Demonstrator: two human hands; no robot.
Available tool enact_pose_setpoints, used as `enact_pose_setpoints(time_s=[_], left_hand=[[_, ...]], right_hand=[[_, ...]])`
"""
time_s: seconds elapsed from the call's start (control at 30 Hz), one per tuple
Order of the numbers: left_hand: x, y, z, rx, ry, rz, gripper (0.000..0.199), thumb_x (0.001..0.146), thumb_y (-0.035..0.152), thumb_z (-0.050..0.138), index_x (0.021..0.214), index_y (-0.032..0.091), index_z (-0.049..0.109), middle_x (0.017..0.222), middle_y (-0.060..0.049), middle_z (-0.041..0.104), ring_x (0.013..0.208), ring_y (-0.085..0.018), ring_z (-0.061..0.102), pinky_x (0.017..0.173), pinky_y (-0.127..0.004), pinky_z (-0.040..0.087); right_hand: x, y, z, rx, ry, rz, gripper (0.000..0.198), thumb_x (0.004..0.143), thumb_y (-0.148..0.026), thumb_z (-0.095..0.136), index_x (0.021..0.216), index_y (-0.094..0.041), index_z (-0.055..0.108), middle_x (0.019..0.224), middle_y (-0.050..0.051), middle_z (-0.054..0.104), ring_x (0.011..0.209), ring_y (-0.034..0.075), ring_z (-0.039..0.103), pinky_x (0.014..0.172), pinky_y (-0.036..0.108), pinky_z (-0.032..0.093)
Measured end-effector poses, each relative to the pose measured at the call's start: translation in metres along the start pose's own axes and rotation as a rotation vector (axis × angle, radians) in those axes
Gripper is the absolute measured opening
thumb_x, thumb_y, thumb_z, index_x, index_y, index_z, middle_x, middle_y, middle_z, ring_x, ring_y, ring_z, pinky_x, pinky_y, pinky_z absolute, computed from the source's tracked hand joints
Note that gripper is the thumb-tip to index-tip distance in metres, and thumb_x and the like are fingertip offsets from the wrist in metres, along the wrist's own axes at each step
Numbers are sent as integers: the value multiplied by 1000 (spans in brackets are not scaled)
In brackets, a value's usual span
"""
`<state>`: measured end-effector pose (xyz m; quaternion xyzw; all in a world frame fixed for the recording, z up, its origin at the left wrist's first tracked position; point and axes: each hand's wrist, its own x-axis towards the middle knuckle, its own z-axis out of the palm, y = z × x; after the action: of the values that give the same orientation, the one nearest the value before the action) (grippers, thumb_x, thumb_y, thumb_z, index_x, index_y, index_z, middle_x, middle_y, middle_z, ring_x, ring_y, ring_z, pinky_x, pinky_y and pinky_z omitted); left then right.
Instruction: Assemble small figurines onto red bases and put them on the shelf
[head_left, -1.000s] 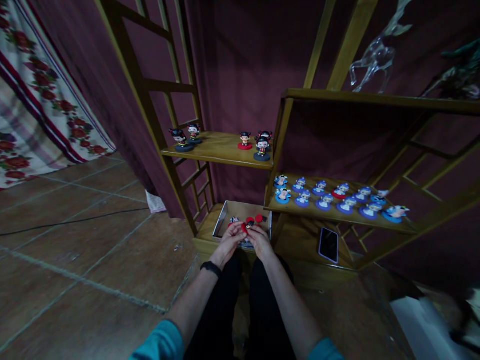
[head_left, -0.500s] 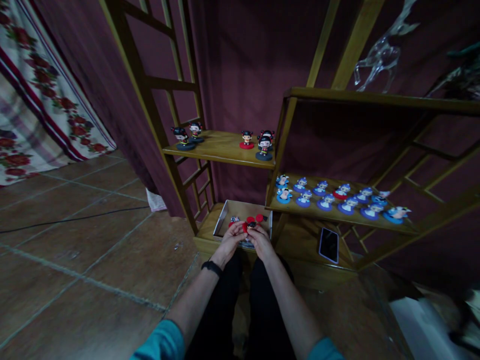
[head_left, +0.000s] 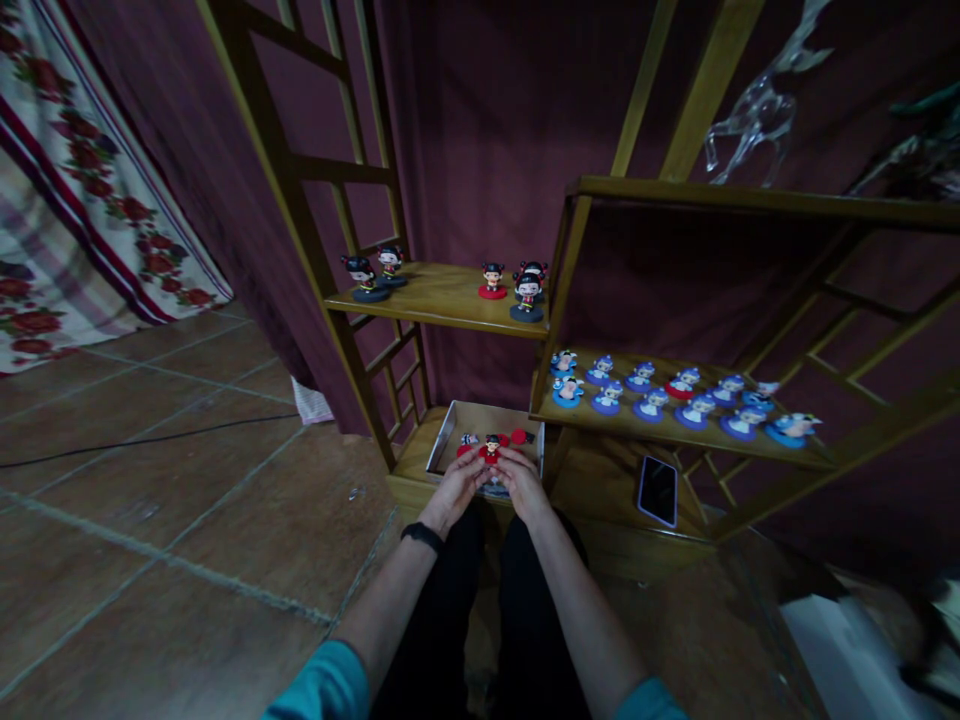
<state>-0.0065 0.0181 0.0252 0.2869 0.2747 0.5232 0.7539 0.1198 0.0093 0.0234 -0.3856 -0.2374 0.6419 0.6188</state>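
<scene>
Between both hands, over a shallow cardboard box (head_left: 442, 436), I hold a small figurine (head_left: 491, 447) with black hair and a red round base, upright. My left hand (head_left: 458, 487) is closed on the base's left side. Fingers of my right hand (head_left: 520, 482) grip its right side. Inside the box lie more figurines, among them a black-and-white one (head_left: 470, 439) and one with a red base (head_left: 519, 437) lying on its side. My hands hide the box's front part.
Black-haired figurines stand on the upper wooden shelf (head_left: 442, 290). Several blue and purple figurines (head_left: 652, 404) fill the right shelf (head_left: 795, 452). Below it lies a phone (head_left: 658, 491). A clear glass deer (head_left: 757, 120) stands on the top right ledge. A cable (head_left: 150, 440) crosses the tiled floor.
The figurine in my hands has turned from lying tilted to upright, with its front towards me. Both hands have stayed over the box.
</scene>
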Motion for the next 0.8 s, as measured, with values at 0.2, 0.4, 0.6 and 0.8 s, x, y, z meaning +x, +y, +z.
enact_pose_setpoints(time_s=[0.2, 0.4, 0.6, 0.8], left_hand=[[1, 0, -2, -35, 17, -26, 28, 73, 9, 63, 100, 12, 63, 90, -9, 67, 78, -14, 63, 78, -29, 48], [3, -1, -5, -36, 17, -24, 23, 73, 11, 63, 96, 11, 64, 89, -9, 67, 75, -13, 63, 73, -26, 50], [2, -1, -6, -22, 17, 8, 35, 72, 10, 63, 107, 14, 61, 101, -10, 66, 82, -15, 63, 74, -27, 49], [4, -2, -9, -39, 46, 22, 27, 73, 8, 60, 99, 10, 65, 95, -12, 67, 82, -16, 64, 78, -27, 48]], right_hand=[[-2, -1, 2, 14, -30, 20, 34, 55, -18, 73, 88, -16, 66, 84, 6, 70, 74, 16, 65, 71, 29, 51], [-4, -1, 5, 1, -55, 1, 36, 52, -20, 76, 87, -17, 66, 78, 4, 69, 69, 16, 64, 64, 28, 51], [-5, -1, 6, -18, -74, -43, 37, 52, -24, 76, 87, -20, 64, 81, 1, 66, 71, 14, 64, 64, 25, 50], [-2, 3, 6, -12, -45, -70, 38, 51, -25, 77, 85, -20, 61, 79, -1, 64, 68, 12, 63, 66, 26, 50]])
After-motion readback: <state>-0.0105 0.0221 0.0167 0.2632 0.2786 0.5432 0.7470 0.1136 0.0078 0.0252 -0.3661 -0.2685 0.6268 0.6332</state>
